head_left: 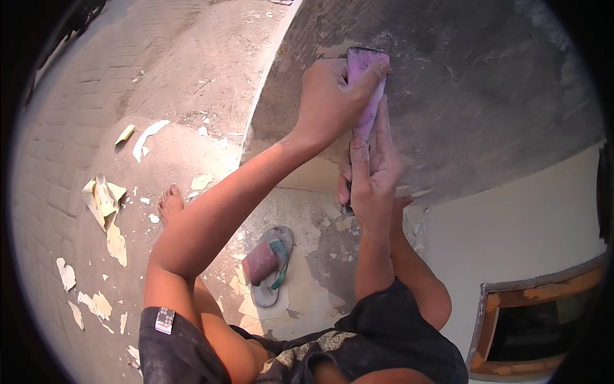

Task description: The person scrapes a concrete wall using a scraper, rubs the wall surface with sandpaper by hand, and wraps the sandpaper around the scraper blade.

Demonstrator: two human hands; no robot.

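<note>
A flat scraper (369, 118) with a pinkish-purple, smudged blade lies against the dark grey wall surface (486, 109), its wide dark edge at the top. My left hand (332, 96) grips the upper blade, thumb across its face. Lower down, my right hand (377, 169) is wrapped around the handle, with the index finger stretched along the blade. The dark end of the handle shows below the right palm. Whitish dust coats the fingers of both hands.
Below, a grey sandal (264, 296) with a green strap lies beneath a reddish-brown block (259, 263). Peeled paint flakes (102, 200) litter the ground at left. A wooden-framed window (491, 326) is at lower right. My bare foot (171, 203) stands among the flakes.
</note>
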